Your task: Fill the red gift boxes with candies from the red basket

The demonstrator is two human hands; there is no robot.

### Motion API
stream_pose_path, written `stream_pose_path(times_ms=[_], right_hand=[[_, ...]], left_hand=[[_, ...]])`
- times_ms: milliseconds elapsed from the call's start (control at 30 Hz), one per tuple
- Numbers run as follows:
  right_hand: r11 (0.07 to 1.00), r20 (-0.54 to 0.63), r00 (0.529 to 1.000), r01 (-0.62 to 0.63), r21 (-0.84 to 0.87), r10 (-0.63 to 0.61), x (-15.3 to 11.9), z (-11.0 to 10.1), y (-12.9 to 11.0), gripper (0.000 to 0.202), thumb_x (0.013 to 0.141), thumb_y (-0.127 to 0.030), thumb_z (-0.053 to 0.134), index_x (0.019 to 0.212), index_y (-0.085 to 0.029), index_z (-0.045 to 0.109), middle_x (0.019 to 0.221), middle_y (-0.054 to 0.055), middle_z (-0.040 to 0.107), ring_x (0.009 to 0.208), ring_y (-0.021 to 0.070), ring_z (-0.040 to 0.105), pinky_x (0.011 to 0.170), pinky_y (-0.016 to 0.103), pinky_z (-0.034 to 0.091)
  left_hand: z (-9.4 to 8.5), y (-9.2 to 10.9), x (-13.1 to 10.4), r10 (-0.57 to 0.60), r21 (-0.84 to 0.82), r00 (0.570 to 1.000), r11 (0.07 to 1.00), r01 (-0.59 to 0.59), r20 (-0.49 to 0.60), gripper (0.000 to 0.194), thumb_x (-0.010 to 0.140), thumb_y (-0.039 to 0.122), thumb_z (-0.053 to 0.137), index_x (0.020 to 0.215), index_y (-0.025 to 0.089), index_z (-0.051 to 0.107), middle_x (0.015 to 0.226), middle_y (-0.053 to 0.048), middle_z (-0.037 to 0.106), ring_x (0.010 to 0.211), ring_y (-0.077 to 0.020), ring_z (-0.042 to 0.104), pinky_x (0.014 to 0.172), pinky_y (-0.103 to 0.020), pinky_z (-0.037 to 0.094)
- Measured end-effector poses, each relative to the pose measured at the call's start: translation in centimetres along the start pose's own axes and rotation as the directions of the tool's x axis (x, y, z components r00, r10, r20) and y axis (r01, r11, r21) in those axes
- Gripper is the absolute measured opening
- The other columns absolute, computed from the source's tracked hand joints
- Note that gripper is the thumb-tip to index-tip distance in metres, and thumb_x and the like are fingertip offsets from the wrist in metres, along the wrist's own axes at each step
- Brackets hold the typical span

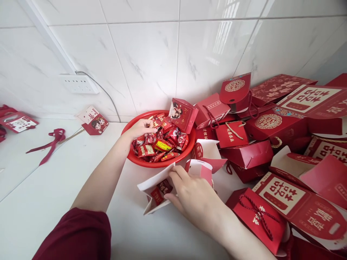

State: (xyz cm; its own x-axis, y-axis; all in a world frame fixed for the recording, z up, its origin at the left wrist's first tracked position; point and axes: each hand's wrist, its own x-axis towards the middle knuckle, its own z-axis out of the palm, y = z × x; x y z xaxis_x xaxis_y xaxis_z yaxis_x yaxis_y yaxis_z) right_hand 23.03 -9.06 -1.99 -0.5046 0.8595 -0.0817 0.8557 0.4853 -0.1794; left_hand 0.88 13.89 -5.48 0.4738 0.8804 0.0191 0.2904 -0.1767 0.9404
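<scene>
A red oval basket (154,165) holds wrapped candies (163,145), mostly red with a yellow one among them. My left hand (142,129) reaches over the basket's left side, its fingers closed at the candies; what they hold, if anything, is too small to make out. My right hand (188,191) grips the right side of an open paper box (156,180), tilted in front of the basket. Red candies (158,194) lie inside that box. A small printed red box (182,115) leans on the basket's back right.
Many red gift boxes (273,124) and bags crowd the right side of the white table (94,164). A red ribbon (54,142), a small box (94,121) and a tag (20,122) lie at the left. Behind is a tiled wall with a socket strip (78,84).
</scene>
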Motion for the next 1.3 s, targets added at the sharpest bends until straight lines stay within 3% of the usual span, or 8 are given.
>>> stream_pose_path(times_ms=[133, 267, 367, 467, 600, 933, 1100, 1300], right_hand=[[0.998, -0.052, 0.997, -0.054, -0.042, 0.052, 0.4, 0.4, -0.3, 0.039, 0.097, -0.038, 0.053, 0.121, -0.009, 0.056, 0.122, 0.017, 0.061, 0.075, 0.0236, 0.070, 0.056, 0.036, 0.055], [0.997, -0.062, 0.996, -0.072, -0.036, 0.069, 0.6, 0.7, -0.4, 0.036, 0.097, -0.039, 0.052, 0.120, -0.011, 0.055, 0.126, 0.016, 0.059, 0.071, 0.0236, 0.071, 0.051, 0.035, 0.053], [0.997, -0.082, 0.994, -0.078, -0.017, 0.077, 0.5, 0.8, -0.2, 0.038, 0.096, -0.040, 0.054, 0.121, -0.011, 0.052, 0.120, 0.016, 0.062, 0.070, 0.0246, 0.071, 0.049, 0.034, 0.050], [0.996, -0.114, 0.989, -0.093, 0.018, 0.094, 0.3, 0.9, 0.0, 0.041, 0.093, -0.039, 0.060, 0.124, -0.014, 0.047, 0.108, 0.010, 0.066, 0.070, 0.0245, 0.071, 0.048, 0.032, 0.047], [0.992, -0.110, 0.986, -0.118, 0.055, 0.123, 0.0, 0.5, 0.4, 0.040, 0.092, -0.036, 0.063, 0.121, -0.017, 0.045, 0.103, 0.007, 0.066, 0.073, 0.0252, 0.072, 0.047, 0.031, 0.043], [0.996, -0.036, 0.996, -0.074, 0.051, 0.076, -1.1, -0.3, 0.2, 0.043, 0.089, -0.032, 0.067, 0.123, -0.017, 0.045, 0.105, 0.006, 0.066, 0.079, 0.0275, 0.071, 0.050, 0.033, 0.043], [0.997, -0.035, 0.997, -0.062, 0.046, 0.064, -1.3, 0.0, 0.2, 0.041, 0.089, -0.032, 0.066, 0.122, -0.018, 0.046, 0.108, 0.007, 0.065, 0.084, 0.0280, 0.070, 0.052, 0.034, 0.046], [0.998, -0.010, 0.998, -0.065, 0.021, 0.065, -1.3, -0.1, 0.1, 0.035, 0.092, -0.030, 0.063, 0.120, -0.017, 0.049, 0.099, 0.006, 0.066, 0.075, 0.0274, 0.069, 0.054, 0.036, 0.049]], left_hand=[[1.7, 3.2, -3.0, 0.173, 0.167, 0.975, 0.975, -0.148, -0.141, 0.035, 0.069, 0.026, 0.078, 0.068, 0.017, 0.044, 0.064, 0.005, 0.048, 0.057, -0.0068, 0.047, 0.057, -0.019, 0.040], [4.4, 7.4, -9.2, 0.421, 0.412, 0.874, 0.860, -0.300, -0.243, 0.025, 0.077, 0.026, 0.074, 0.097, 0.020, 0.059, 0.094, -0.002, 0.064, 0.080, -0.0136, 0.061, 0.071, -0.023, 0.049], [6.4, 9.3, -14.0, 0.445, 0.486, 0.895, 0.784, -0.387, -0.005, 0.017, 0.084, 0.022, 0.068, 0.101, 0.023, 0.067, 0.100, -0.004, 0.070, 0.099, -0.0183, 0.065, 0.088, -0.027, 0.049], [7.6, 9.8, -16.7, 0.290, 0.536, 0.932, 0.763, -0.363, 0.218, 0.015, 0.089, 0.021, 0.062, 0.101, 0.026, 0.070, 0.098, -0.001, 0.073, 0.094, -0.0163, 0.067, 0.084, -0.025, 0.050], [8.3, 9.4, -16.8, 0.091, 0.673, 0.967, 0.702, -0.233, 0.239, 0.015, 0.089, 0.022, 0.060, 0.100, 0.028, 0.069, 0.096, 0.002, 0.072, 0.086, -0.0158, 0.066, 0.080, -0.027, 0.047], [9.1, 9.9, -17.8, 0.063, 0.668, 0.938, 0.686, -0.289, 0.340, 0.030, 0.087, 0.026, 0.063, 0.116, 0.036, 0.064, 0.103, 0.002, 0.071, 0.089, -0.0187, 0.066, 0.082, -0.028, 0.046], [9.1, 9.5, -18.2, 0.041, 0.684, 0.941, 0.676, -0.273, 0.335, 0.064, 0.084, 0.027, 0.065, 0.143, 0.040, 0.042, 0.117, 0.002, 0.069, 0.097, -0.0218, 0.066, 0.085, -0.030, 0.048], [8.5, 9.5, -18.4, 0.049, 0.684, 0.948, 0.681, -0.263, 0.315, 0.069, 0.087, 0.025, 0.063, 0.147, 0.044, 0.035, 0.130, 0.005, 0.063, 0.111, -0.0204, 0.063, 0.090, -0.028, 0.049]])
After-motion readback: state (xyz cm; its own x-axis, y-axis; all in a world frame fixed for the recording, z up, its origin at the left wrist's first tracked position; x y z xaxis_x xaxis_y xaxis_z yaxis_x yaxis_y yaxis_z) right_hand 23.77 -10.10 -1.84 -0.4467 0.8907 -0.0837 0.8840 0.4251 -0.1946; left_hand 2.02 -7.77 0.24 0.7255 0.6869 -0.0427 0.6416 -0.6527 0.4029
